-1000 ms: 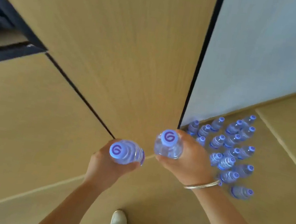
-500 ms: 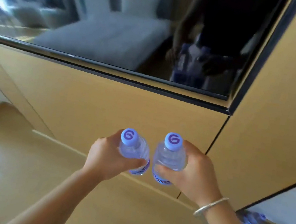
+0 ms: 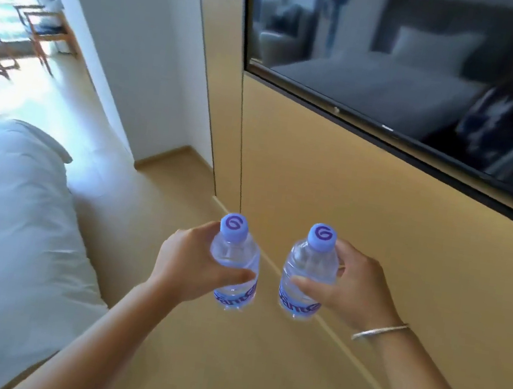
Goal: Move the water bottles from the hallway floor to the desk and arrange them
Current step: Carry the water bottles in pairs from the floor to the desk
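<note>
Two small clear water bottles, both upright, both held out in front at about the same height above the wood floor [image 3: 222, 372]. Each looks full of clear water, with a pale purple cap bearing a swirl logo and a label band low on the body.

Left bottle [image 3: 233, 267]: left hand [image 3: 191, 264] grips it from the left side, thumb across the front below the shoulder, fingers curled round the back. Forearm runs in from lower left.

Right bottle [image 3: 309, 275]: right hand [image 3: 353, 292] grips it from the right side, thumb across the front, fingers wrapped behind. Silver bangle [image 3: 381, 331] on that wrist. Forearm runs in from lower right.

Bottles are near each other, apart, caps not touching.

Left of the hands: a bed with white bedding [image 3: 1, 222]. Ahead and right: a wood panel wall [image 3: 357, 242] with a dark TV screen [image 3: 417, 68] set in it, reflecting a bed and pillow. Far left: bright doorway, wooden chair [image 3: 45, 29] beyond it.
</note>
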Demonstrator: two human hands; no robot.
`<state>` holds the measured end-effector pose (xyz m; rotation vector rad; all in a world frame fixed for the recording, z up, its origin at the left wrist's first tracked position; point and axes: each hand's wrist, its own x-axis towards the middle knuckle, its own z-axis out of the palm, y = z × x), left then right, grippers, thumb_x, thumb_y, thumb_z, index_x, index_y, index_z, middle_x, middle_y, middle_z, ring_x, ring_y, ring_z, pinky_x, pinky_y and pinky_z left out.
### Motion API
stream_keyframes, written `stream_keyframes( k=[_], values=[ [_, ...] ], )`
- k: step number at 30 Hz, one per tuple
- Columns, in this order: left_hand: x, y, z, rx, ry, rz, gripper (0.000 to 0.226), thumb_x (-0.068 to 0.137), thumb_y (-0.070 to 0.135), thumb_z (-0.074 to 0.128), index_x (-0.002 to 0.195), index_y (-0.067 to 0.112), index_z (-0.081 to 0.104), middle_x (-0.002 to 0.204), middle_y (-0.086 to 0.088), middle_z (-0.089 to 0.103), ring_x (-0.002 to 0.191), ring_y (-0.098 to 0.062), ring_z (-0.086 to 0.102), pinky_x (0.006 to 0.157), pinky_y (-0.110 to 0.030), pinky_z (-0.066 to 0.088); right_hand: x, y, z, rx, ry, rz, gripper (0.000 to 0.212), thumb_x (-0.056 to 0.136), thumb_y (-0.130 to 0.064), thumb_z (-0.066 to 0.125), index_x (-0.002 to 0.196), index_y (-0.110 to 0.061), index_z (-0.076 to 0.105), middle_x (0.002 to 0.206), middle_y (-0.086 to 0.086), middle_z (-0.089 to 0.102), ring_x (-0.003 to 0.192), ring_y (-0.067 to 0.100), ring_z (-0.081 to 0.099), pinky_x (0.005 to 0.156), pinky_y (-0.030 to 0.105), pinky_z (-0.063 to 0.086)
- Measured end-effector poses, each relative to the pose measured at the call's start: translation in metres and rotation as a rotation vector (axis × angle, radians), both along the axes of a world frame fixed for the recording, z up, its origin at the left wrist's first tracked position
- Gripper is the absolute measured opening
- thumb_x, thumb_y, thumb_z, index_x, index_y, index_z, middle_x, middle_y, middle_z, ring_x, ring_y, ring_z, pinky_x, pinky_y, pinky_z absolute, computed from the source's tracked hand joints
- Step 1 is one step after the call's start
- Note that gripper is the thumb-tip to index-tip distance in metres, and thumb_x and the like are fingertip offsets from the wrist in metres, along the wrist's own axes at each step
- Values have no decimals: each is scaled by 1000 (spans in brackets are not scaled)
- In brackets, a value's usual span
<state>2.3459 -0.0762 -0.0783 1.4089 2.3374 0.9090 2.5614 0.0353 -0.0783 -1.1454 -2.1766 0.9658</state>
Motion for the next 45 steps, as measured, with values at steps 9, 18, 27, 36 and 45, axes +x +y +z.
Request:
stream_keyframes(
  k=[9,18,27,36,45],
  values=[
    [-117,-61,-8,47,-52,264,55,40,71,65,88,43,63,74,17,68,75,-6,65,71,-33,54,-155,-7,1,37,-59,249,35,54,-47,78,81,-32,61,68,-15,63,64,5,58,63,28,49],
    [-235,-31,-1,-16,-80,415,68,38,70,60,95,33,66,82,12,70,82,-10,65,78,-35,53,-314,52,3,91,-43,463,38,53,-50,79,81,-31,62,67,-14,63,58,1,55,58,21,46],
    [-361,30,17,-1,-36,582,41,43,68,65,79,51,55,70,31,60,72,9,58,61,-12,41,-487,131,29,200,-9,695,35,55,-43,80,78,-34,57,61,-19,55,57,-4,52,53,10,35],
    [-461,41,11,21,-30,695,33,41,72,63,70,63,51,66,35,56,72,5,60,62,-18,43,-605,153,23,227,17,821,38,56,-46,78,83,-25,62,68,-12,61,62,9,56,59,25,46],
    [-615,47,1,18,-44,698,50,47,65,69,92,43,64,84,16,70,81,-9,65,73,-32,54,-759,159,21,263,44,830,39,56,-43,81,65,-43,43,55,-21,49,53,-2,48,52,11,30]
  ],
)
